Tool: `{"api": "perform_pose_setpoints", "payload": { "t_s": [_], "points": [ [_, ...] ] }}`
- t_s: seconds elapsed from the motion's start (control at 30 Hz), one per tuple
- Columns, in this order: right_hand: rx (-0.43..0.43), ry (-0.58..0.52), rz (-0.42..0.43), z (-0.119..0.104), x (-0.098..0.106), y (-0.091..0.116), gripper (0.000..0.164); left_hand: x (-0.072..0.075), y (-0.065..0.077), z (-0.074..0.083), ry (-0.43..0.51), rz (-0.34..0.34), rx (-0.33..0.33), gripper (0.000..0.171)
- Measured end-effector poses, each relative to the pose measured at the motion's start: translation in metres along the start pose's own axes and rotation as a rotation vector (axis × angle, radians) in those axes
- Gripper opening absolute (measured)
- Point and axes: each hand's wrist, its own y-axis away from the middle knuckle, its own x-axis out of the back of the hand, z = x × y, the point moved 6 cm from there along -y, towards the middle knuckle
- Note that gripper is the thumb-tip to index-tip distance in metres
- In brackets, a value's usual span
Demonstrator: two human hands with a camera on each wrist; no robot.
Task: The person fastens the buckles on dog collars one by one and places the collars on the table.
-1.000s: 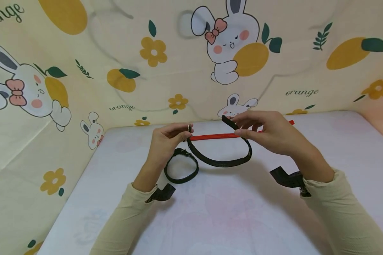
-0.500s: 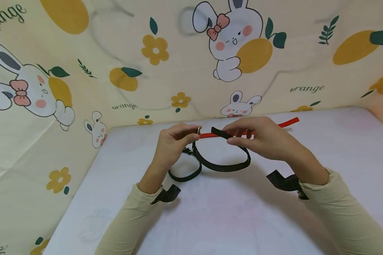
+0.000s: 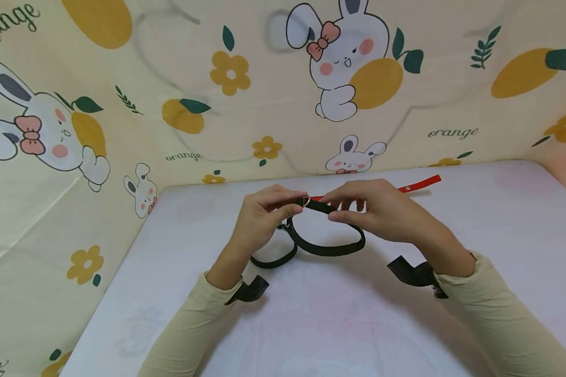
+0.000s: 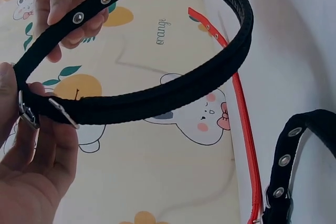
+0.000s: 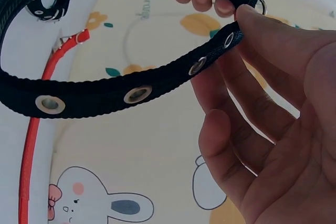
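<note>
A black collar [image 3: 330, 251] with metal eyelets is bent into a loop above the table. My left hand [image 3: 267, 213] pinches its buckle end; the silver buckle [image 4: 28, 113] and a metal ring [image 4: 64, 113] show in the left wrist view. Between thumb and fingers, my right hand [image 3: 382, 212] grips the strap's eyelet end. That end meets the buckle in the head view, and it appears to pass through the frame. In the right wrist view several eyelets [image 5: 138, 94] run along the strap towards my right thumb.
A second black collar [image 3: 273, 264], buckled into a smaller ring, lies on the white table [image 3: 311, 324] beside my left wrist. Behind the hands stretches a straight red collar [image 3: 423, 183]. A rabbit-print cloth [image 3: 273, 104] hangs at the table's back edge.
My right hand has moved left with the strap's eyelet end, bringing it to the buckle. The left hand has shifted slightly right. The loop has narrowed.
</note>
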Motion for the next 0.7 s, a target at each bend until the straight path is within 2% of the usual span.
{"api": "perform_pose_setpoints", "payload": {
  "t_s": [0.17, 0.3, 0.47, 0.7],
  "points": [
    [0.014, -0.007, -0.003, -0.0004, -0.0018, 0.0001, 0.031, -0.0045, 0.0009, 0.0004, -0.039, -0.028, -0.01, 0.027],
    [0.021, -0.011, -0.002, -0.0013, -0.0028, -0.0003, 0.032, -0.0067, 0.0018, 0.0001, -0.031, -0.038, 0.003, 0.025],
    [0.012, -0.007, -0.005, -0.0019, -0.0037, -0.0002, 0.032, -0.008, 0.0033, -0.0005, -0.024, -0.025, 0.044, 0.024],
    [-0.008, 0.006, -0.013, -0.0009, -0.0058, -0.0006, 0.029, -0.0084, 0.0026, -0.0012, -0.014, -0.014, 0.069, 0.02]
  ]
}}
